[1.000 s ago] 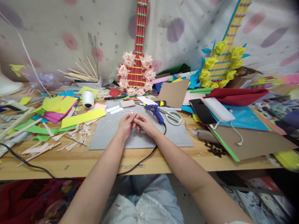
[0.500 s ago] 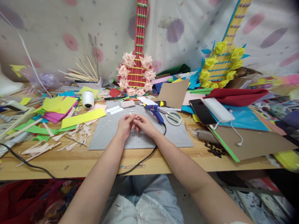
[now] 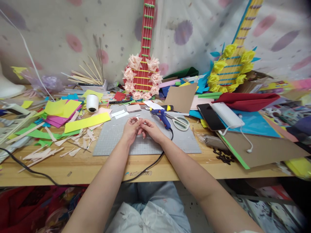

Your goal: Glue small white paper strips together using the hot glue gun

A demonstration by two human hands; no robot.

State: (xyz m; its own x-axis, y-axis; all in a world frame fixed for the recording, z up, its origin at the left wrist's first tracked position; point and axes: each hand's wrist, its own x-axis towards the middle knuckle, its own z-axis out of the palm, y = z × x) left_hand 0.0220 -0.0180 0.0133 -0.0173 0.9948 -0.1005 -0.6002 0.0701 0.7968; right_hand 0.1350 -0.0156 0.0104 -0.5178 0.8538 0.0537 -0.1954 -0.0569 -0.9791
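Observation:
My left hand [image 3: 130, 129] and my right hand [image 3: 151, 130] meet over the grey cutting mat [image 3: 114, 139], fingertips pinched together on a small white piece [image 3: 138, 119] that I cannot make out well. A blue glue gun [image 3: 161, 117] lies just right of my right hand, its black cord running under my right forearm. White-handled scissors [image 3: 180, 122] lie beside the gun. Two white paper strips [image 3: 119, 114] rest on the mat's far edge.
Coloured paper sheets [image 3: 63, 110] and scraps cover the left of the wooden table [image 3: 80, 165]. A thread spool [image 3: 92, 103], a red paper guitar [image 3: 142, 77], a yellow paper guitar [image 3: 230, 69], a phone [image 3: 210, 116], a white power bank [image 3: 226, 114] and cardboard [image 3: 262, 147] lie around.
Both hands stay pinched together over the mat; the fingers shift only slightly, and the white piece shows a little more at the fingertips.

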